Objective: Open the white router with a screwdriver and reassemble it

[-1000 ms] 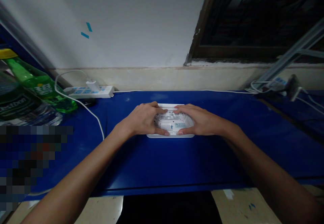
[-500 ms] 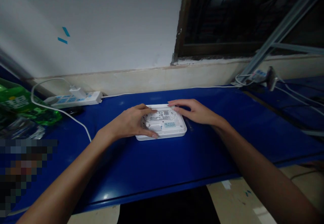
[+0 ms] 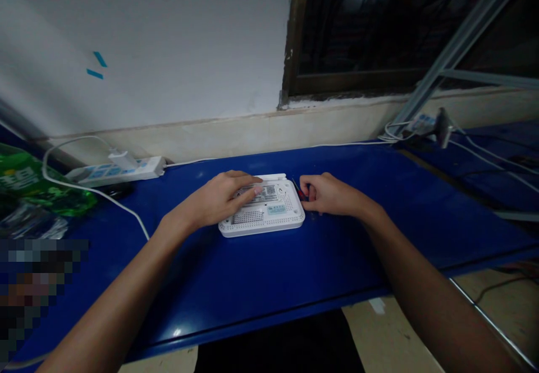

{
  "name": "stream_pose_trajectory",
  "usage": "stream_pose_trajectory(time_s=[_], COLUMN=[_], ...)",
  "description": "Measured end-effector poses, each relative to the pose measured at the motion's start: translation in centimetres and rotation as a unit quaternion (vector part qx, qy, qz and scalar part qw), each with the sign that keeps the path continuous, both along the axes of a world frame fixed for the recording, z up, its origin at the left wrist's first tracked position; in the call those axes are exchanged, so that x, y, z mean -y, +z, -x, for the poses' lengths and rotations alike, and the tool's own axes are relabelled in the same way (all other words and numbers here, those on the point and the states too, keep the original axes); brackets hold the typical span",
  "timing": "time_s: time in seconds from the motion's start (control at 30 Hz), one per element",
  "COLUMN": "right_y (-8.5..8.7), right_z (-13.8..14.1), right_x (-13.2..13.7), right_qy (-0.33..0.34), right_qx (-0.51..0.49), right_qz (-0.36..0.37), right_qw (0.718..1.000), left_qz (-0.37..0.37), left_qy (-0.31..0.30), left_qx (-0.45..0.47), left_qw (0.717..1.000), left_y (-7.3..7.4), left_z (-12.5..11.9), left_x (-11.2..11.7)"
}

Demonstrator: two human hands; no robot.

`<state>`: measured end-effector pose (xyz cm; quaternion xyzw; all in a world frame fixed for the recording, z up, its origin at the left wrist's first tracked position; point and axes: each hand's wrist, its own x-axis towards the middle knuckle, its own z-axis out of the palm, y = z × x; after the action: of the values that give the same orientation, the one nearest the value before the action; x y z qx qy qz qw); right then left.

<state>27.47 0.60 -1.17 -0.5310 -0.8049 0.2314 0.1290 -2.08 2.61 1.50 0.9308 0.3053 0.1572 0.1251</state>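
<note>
A white router [image 3: 284, 222] lies upside down on the blue table, its label and vent holes facing up. Across its left part rests my left hand [image 3: 223, 196], fingers stretched out over the label. Just off the router's right edge is my right hand [image 3: 326, 193], fingers curled closed around a thin tool with some red on it, which looks like a small screwdriver [image 3: 297, 186]. Most of that tool is hidden by the fingers.
A white power strip [image 3: 147, 168] with a plugged-in charger stands by the wall at the left, its cable trailing over the table [image 3: 252, 283]. Green plastic bottles [image 3: 25, 176] lie at far left. A phone-like object on a stand [image 3: 443, 128] and cables are at the right.
My right hand has left the router's top right corner and now closes on the thin tool beside it. My left thumb has moved from the near edge onto the router's top.
</note>
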Motion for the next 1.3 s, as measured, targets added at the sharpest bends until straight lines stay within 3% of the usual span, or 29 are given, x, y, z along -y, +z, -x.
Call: stream_pose_trajectory(time_s=[0.2,0.37,0.5,0.8,0.97,1.17,1.3], right_y=[0.1,0.6,1.2,1.0,1.0,0.9,0.9], right_z=[-0.6,-1.1,-0.6,1.9,2.7,2.4,1.9], right_x=[0.1,0.2,0.6,1.5,1.7,1.5,1.2], right_qy=[0.023,-0.011,0.000,0.079,0.095,0.092,0.047], right_qx=[-0.091,-0.164,-0.240,-0.282,-0.290,-0.279,-0.310], right_qz=[0.060,-0.017,-0.007,0.003,-0.002,-0.011,0.003], right_qw=[0.994,0.986,0.971,0.956,0.952,0.956,0.950], left_qz=[-0.047,-0.060,-0.036,0.145,0.214,0.168,0.156], left_qy=[-0.023,0.003,0.027,0.115,0.110,0.105,0.126], left_qx=[-0.003,0.070,0.152,0.314,0.375,0.518,0.479], left_qw=[0.999,0.996,0.987,0.931,0.895,0.832,0.854], left_y=[-2.2,-2.2,-2.2,-3.0,-2.8,-2.2,-2.4], left_z=[0.0,-0.1,-0.9,-3.1,-3.7,-3.1,-2.1], left_x=[1.1,1.4,2.1,3.2,3.1,2.7,2.1])
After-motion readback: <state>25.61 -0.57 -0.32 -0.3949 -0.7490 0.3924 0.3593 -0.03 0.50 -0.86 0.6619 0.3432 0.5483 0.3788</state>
